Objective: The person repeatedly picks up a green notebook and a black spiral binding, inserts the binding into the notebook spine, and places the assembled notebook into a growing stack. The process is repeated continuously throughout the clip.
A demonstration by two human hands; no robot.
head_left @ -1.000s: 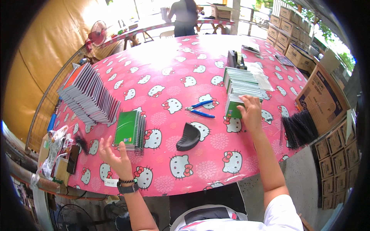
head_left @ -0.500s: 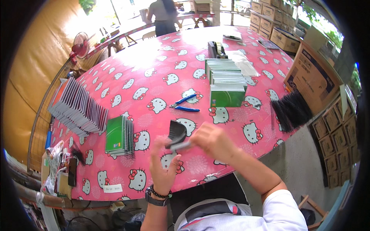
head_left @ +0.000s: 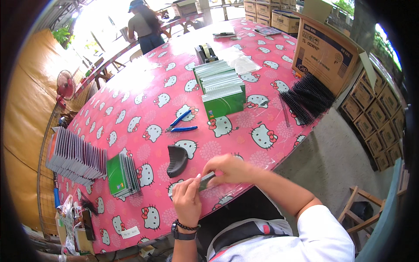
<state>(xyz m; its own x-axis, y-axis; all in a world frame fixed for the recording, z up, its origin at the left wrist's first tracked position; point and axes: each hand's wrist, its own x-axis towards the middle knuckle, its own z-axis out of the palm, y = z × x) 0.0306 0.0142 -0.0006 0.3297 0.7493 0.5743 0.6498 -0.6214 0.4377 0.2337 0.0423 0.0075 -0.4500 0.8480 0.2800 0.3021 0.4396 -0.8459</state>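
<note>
My left hand point(head_left: 187, 195), fingers closed, grips a small notebook point(head_left: 205, 182) that is turned edge-on, with a pale grey edge and a dark greenish side. At its right end, the bent fingers of my right hand point(head_left: 229, 169) pinch the same notebook; its far side is hidden. Just beyond my hands a black, curved, ribbed piece point(head_left: 176, 160) lies on the pink patterned tabletop point(head_left: 214, 150). Farther off are blue-handled pliers point(head_left: 181, 122) with their handles spread.
Left are a short stack of green notebooks point(head_left: 122, 174) and a long leaning row of notebooks point(head_left: 78, 157). A row of green notebooks point(head_left: 222, 91) stands beyond the pliers, near a tape dispenser point(head_left: 206, 53). Black spiral coils point(head_left: 305, 99) lie right, before a carton point(head_left: 321, 56). A person point(head_left: 146, 28) stands far off.
My view has turned to the right. Both hands have come nearer the table's front edge with the notebook, away from the black ribbed piece. My left fingers, spread before, have closed.
</note>
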